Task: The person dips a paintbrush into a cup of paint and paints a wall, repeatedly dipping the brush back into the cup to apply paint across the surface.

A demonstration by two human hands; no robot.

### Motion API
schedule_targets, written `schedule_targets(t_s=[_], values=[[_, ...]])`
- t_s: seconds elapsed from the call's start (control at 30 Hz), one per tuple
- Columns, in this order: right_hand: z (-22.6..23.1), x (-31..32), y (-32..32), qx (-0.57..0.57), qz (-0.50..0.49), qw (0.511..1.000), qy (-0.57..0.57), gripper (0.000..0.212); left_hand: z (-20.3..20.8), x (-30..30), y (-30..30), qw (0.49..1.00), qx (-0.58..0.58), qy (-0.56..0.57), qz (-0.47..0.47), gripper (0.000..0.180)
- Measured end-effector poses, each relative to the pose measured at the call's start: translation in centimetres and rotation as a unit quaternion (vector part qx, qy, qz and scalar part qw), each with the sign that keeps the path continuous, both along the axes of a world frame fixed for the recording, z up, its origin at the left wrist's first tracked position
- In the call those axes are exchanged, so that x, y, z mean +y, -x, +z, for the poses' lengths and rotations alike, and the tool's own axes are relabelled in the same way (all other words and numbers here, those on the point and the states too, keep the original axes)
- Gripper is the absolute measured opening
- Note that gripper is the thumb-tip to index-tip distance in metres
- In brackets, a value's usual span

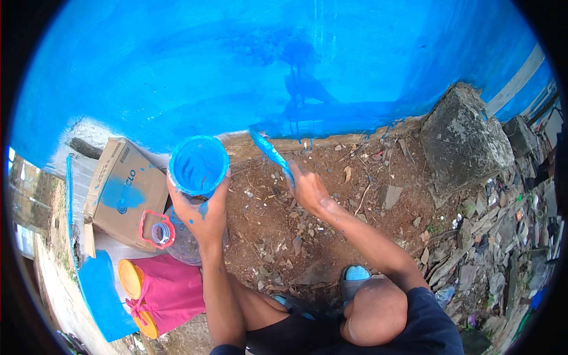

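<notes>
My left hand is wrapped round a round tub smeared with blue paint, its open mouth facing up at me. Paint spots mark that hand and forearm. In my right hand is a paintbrush, gripped by its handle, with blue along its length. The brush's tip lies at the lower edge of the blue wall, just right of the tub; I cannot tell whether it touches. Darker, wet-looking patches and drips show on the wall above the brush.
Left of the tub stands a paint-stained cardboard box, beside a clear plastic jug with a red handle. A pink cloth bag lies nearer me by orange lids. At right are a stone block and rubble on the dirt.
</notes>
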State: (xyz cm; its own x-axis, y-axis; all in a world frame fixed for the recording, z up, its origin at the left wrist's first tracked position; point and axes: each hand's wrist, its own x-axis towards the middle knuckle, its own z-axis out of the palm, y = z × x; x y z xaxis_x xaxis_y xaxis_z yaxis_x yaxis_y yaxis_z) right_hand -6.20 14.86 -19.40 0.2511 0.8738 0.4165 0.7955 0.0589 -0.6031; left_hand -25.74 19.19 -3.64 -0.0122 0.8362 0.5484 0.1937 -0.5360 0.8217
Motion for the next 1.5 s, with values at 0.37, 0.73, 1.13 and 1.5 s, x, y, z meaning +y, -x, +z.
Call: schedule_targets(t_s=[0.37, 0.73, 1.13, 1.5], values=[[-1.8, -8.9, -10.8, 0.031, -0.417, 0.907, -0.054, 0.018, -0.4, 1.1, 1.3, 1.0, 0.0, 0.01, 0.005, 0.071], [-1.6, 0.0, 3.5, 0.226, -0.179, 0.957, 0.037, 0.019, -0.4, 0.6, 0.9, 1.0, -0.001, 0.004, -0.009, 0.072], [-3.6, -6.2, -7.4, 0.028, -0.365, 0.929, -0.042, 0.019, -0.1, 1.0, 1.6, 1.0, -0.002, -0.004, 0.001, 0.071], [-3.5, -1.9, -1.7, 0.122, -0.291, 0.949, 0.023, 0.021, -0.1, 0.9, 1.7, 1.0, 0.023, -0.017, 0.005, 0.072]])
